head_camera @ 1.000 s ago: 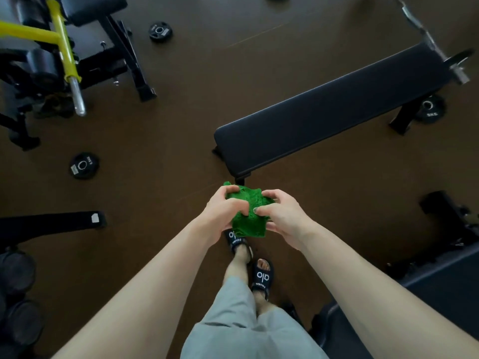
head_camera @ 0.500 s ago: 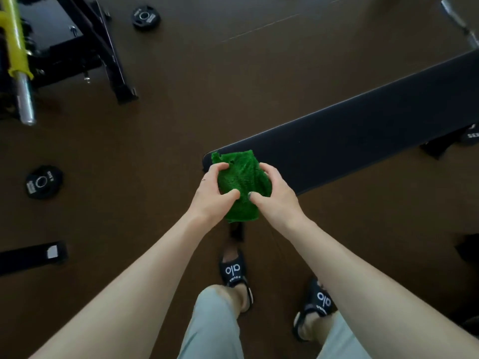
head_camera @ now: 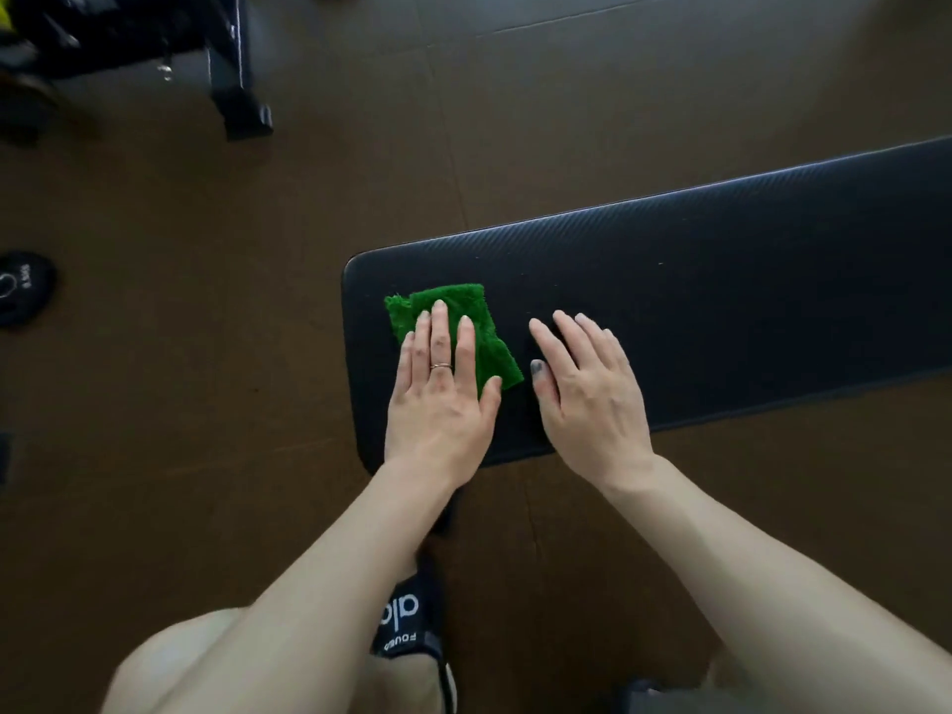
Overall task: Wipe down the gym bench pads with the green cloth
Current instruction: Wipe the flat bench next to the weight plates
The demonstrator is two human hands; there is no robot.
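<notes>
Left fingers (head_camera: 439, 337) straight and flat, pressing down on the green cloth (head_camera: 466, 314); a ring on one finger; thumb lies along the cloth's lower right edge. Left hand (head_camera: 443, 399) is released, nothing curled, palm down, just pinning. Right fingers (head_camera: 572, 342) also straight and spread, right hand (head_camera: 592, 394) flat on the bare bench pad (head_camera: 721, 301), just beside the cloth, not touching it, holding nothing. Cloth sits centre-left of frame, near the pad's rounded left end, folded or bunched into a small patch, part hidden under the left hand. Judgement: the cloth looks soft, light, fluffy, limp; it will crumple and slide under a flat palm, so press on its middle with the whole hand rather than pinching an edge, else it may roll up. Pad looks firm and textured, some drag likely; most of it runs off to the right, unwiped so far as can be told. Outward: brown floor, a weight plate (head_camera: 20, 288) at left edge, black frame foot (head_camera: 242, 113) upper left, a slipper (head_camera: 407, 620) at bottom centre.
</notes>
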